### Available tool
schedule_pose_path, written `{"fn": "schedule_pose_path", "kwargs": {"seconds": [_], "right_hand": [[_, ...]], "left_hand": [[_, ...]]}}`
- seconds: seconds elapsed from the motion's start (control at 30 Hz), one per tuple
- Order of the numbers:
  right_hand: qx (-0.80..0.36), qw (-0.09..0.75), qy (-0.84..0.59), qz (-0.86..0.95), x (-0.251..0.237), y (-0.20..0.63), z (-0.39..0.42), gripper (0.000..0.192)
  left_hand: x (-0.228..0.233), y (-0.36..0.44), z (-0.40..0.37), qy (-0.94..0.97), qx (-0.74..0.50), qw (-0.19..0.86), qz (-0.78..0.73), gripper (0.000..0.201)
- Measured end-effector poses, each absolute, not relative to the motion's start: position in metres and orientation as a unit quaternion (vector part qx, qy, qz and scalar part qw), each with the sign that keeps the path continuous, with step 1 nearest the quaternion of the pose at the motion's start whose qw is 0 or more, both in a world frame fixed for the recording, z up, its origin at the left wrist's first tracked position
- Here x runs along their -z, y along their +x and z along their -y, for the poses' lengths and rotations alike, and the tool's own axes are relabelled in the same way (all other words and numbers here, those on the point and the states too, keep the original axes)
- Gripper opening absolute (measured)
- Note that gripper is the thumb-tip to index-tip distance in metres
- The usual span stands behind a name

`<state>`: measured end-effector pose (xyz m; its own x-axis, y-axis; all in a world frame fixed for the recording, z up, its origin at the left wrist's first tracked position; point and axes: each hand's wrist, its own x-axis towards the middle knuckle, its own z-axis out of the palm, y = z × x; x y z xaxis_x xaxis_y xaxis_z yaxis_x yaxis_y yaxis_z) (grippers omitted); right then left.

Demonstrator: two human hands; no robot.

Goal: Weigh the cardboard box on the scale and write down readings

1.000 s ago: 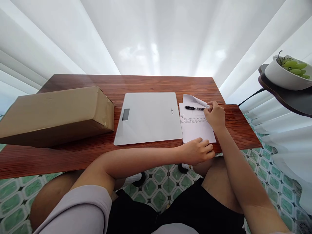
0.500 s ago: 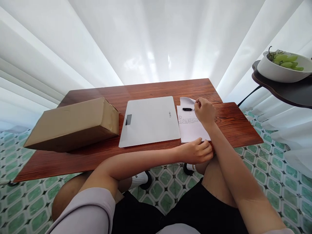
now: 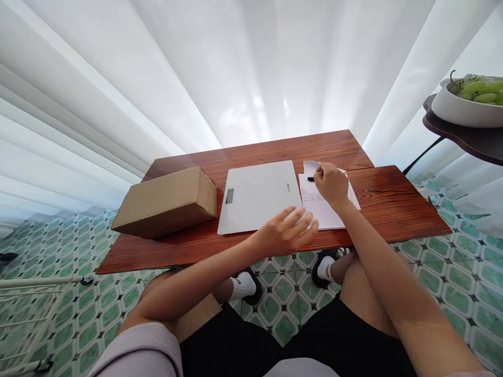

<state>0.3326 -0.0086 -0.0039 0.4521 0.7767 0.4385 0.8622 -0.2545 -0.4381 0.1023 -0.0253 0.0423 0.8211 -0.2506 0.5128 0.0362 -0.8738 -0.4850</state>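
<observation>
Black pen [image 3: 310, 179] lies on the printed sheet of paper [image 3: 328, 212] at the table's [image 3: 393, 204] 2 o'clock area; the print is too small to read. Right hand [image 3: 331, 183] closes on the pen's end. Left hand [image 3: 288, 233] hovers open, fingers spread, over the sheet's near corner. At the sheet's 9 o'clock: a white scale [image 3: 257, 196], logo illegible, then a cardboard box [image 3: 167, 201].

The right hand [image 3: 332, 183] hides most of the pen [image 3: 310, 179].
</observation>
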Motion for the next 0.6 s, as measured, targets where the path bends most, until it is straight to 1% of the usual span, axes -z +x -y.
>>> {"fn": "schedule_pose_path", "kwargs": {"seconds": [0.2, 0.3, 0.6], "right_hand": [[0.063, 0.319, -0.788, 0.522, 0.01, 0.331, 0.005, 0.011], [0.07, 0.317, -0.785, 0.527, 0.01, 0.33, 0.005, 0.012], [0.109, 0.285, -0.785, 0.539, 0.014, 0.331, 0.006, 0.011]], "left_hand": [[-0.068, 0.037, -0.009, -0.901, 0.332, 0.235, 0.149, 0.033], [-0.072, 0.006, -0.021, -0.879, 0.352, 0.211, 0.243, 0.034], [-0.061, -0.059, -0.037, -0.791, 0.437, 0.189, 0.383, 0.029]]}}
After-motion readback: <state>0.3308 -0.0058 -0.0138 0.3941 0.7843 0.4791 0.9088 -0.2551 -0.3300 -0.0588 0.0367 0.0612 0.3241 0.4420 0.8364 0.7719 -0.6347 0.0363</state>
